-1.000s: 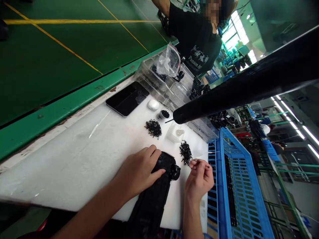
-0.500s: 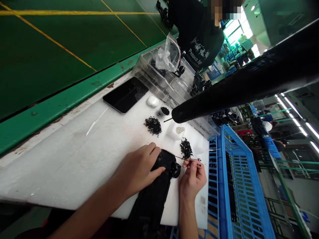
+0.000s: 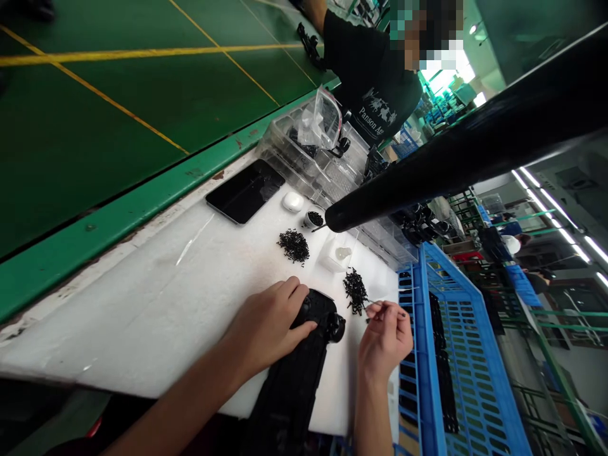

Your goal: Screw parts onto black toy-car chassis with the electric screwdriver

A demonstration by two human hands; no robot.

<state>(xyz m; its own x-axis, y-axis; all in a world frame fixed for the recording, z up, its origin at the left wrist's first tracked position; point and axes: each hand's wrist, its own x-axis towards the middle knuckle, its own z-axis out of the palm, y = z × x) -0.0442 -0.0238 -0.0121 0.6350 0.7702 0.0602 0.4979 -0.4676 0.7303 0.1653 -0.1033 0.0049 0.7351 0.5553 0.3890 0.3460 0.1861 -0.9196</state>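
A long black plastic chassis [image 3: 297,380] with a small wheel [image 3: 337,328] at its far right corner lies in front of me. My left hand [image 3: 273,323] is closed over its far end, the thumb resting on top. To the right, my right hand [image 3: 387,335] pinches a thin, pointed tool [image 3: 373,302], probably tweezers. Its tip is at the edge of a pile of small black screws [image 3: 355,288]. A second screw pile [image 3: 293,246] lies farther away, near a small white cup [image 3: 313,219] full of screws.
A black cylindrical driver [image 3: 380,196] hangs above the white work surface [image 3: 190,304]. Behind are a phone [image 3: 244,191], a white case [image 3: 292,202], a white block [image 3: 337,252] and clear plastic bins [image 3: 308,164]. A blue crate [image 3: 427,354] stands right. A person [image 3: 375,76] is beyond.
My right hand has moved right, away from the chassis, bringing the tool's tip to the nearer screw pile. My left hand keeps its hold on the chassis. The view has shifted slightly.
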